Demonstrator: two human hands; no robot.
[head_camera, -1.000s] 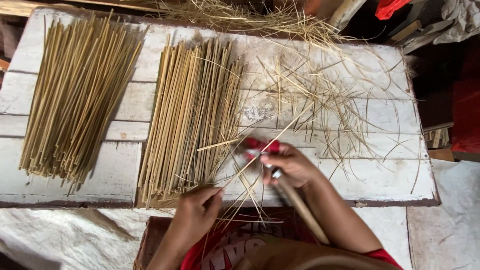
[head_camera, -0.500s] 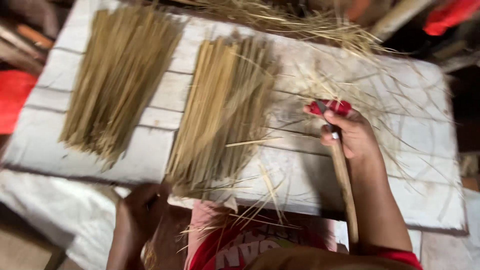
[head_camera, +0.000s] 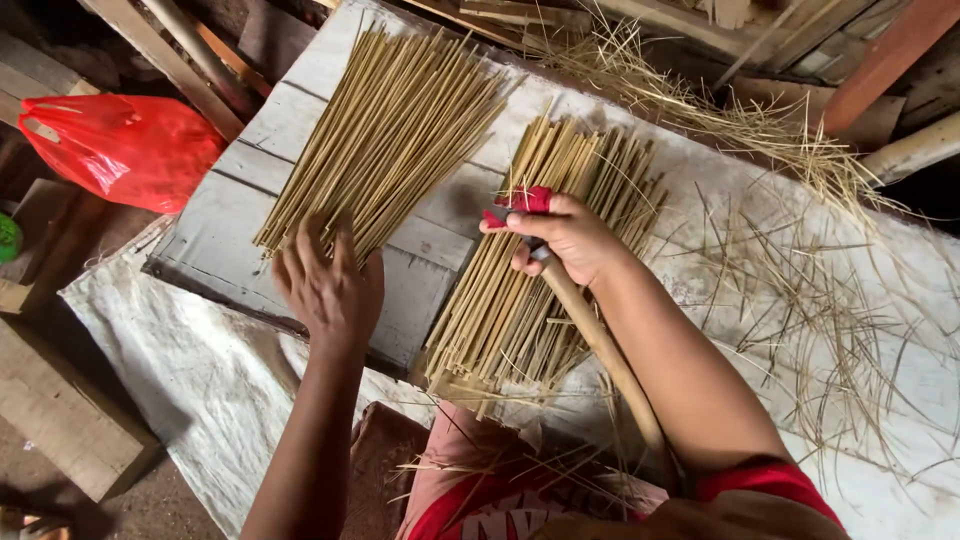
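The right hand (head_camera: 565, 235) is clenched in a firm grip around a long wooden-handled tool (head_camera: 600, 345) with red wrapping near the fingers; its shaft runs back along the forearm toward the body. That hand sits directly over the near bundle of bamboo sticks (head_camera: 530, 270), whose long axis runs from the person's lap up and away across the tabletop (head_camera: 420, 290). The left hand (head_camera: 325, 285) lies flat and released, fingers spread, touching the lower end of the 2nd bundle of sticks (head_camera: 390, 130), which fans out the same way just to the left. Both bundle ends lie close to the tabletop's near edge. Loose shavings (head_camera: 820, 270) litter the right side; a red plastic bag (head_camera: 125, 145) sits well apart, off to the left.
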